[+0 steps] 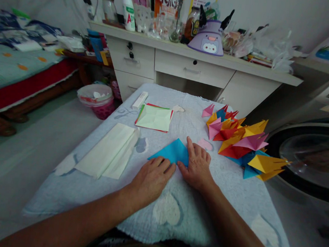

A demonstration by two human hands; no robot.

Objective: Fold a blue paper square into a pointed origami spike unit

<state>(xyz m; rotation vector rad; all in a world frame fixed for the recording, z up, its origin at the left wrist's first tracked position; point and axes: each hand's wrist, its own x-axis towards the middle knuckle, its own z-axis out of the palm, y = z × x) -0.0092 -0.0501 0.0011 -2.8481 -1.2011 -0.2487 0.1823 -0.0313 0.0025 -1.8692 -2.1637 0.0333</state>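
A blue sheet of origami paper (174, 151), folded to a triangle with its point away from me, lies on the cloth-covered table. My left hand (153, 178) has its fingers bent and pressed on the near edge of the paper. At the right side, my right hand (197, 164) holds the sheet down, thumb on the near corner and index finger stretched along the slanted edge. The undersides of both hands are hidden. Beyond the paper sits a small stack of square sheets (154, 117), pale green on top, with red and green edges showing.
Several folded paper cranes (239, 139) in yellow, red, pink and blue line the table's right side. A folded white paper (107, 149) lies left, a small white box (140, 100) behind it. A pink bucket (104, 109) stands on the floor; a cluttered white desk (187, 64) stands behind.
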